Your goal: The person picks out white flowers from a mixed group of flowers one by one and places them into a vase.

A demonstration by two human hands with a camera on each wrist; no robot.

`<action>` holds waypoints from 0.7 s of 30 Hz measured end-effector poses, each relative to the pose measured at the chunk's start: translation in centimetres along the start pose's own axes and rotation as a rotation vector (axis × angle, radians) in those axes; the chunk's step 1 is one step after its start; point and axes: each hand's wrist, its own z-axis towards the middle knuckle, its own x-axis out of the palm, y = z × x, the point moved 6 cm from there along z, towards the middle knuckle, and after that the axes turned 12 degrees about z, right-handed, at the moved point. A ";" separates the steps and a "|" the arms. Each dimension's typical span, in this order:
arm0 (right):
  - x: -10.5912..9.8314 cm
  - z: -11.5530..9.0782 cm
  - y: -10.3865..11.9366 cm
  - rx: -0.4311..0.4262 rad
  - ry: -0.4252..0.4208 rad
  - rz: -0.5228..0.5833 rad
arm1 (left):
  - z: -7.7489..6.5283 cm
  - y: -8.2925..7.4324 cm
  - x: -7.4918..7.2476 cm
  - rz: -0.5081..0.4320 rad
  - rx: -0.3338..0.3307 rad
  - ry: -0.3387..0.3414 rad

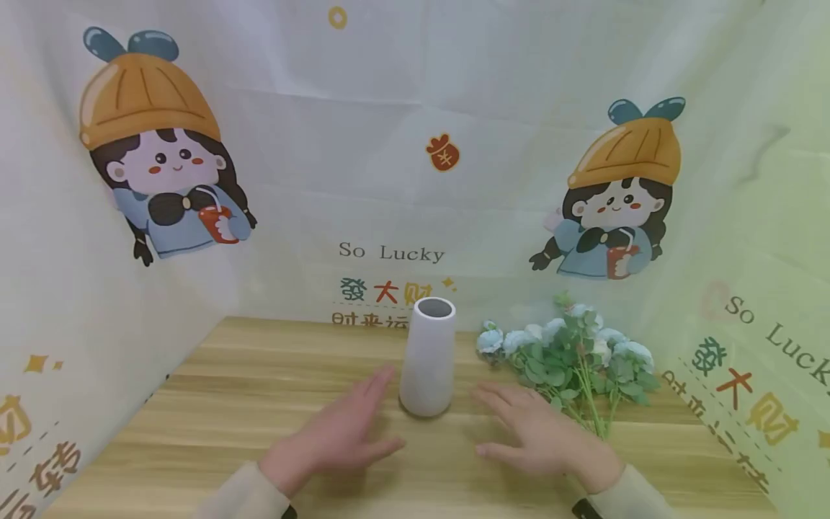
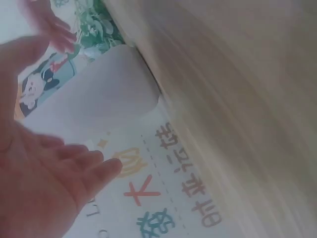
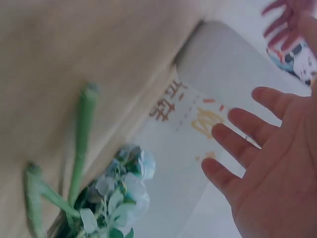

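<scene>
A white tapered vase point(image 1: 428, 360) stands upright on the wooden table, its dark round mouth facing up. To its left is my left hand point(image 1: 337, 429), fingers extended and thumb apart, not touching it. My right hand point(image 1: 534, 432) mirrors this on the other side, also apart from the vase. In the left wrist view, the left palm point(image 2: 44, 183) faces the vase point(image 2: 104, 89). The right wrist view shows the right hand's spread fingers point(image 3: 242, 144) beside the vase point(image 3: 223, 59). Neither hand holds anything.
A bunch of pale blue artificial flowers point(image 1: 570, 346) with green leaves lies right of the vase, its stems point(image 3: 81, 139) pointing toward the near side near my right hand. Behind the wooden table point(image 1: 259, 382) hangs a printed cloth point(image 1: 337, 158), which also covers both sides.
</scene>
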 end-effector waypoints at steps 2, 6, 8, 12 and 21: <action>-0.8 0.3 -0.7 0.032 -0.010 0.027 | 0.8 0.4 -0.2 -0.053 -0.060 -0.020; -2.0 0.9 -2.3 0.133 -0.003 0.081 | 2.3 1.0 -0.6 -0.133 -0.137 -0.064; -2.4 1.2 -3.0 0.175 -0.005 0.102 | 3.0 1.0 -0.6 -0.165 -0.151 -0.080; -3.3 1.5 -4.2 0.202 -0.046 0.158 | 4.4 0.8 0.0 -0.242 -0.175 -0.095; -4.2 1.4 -5.4 0.190 -0.069 0.191 | 6.8 0.6 1.8 -0.352 -0.245 -0.142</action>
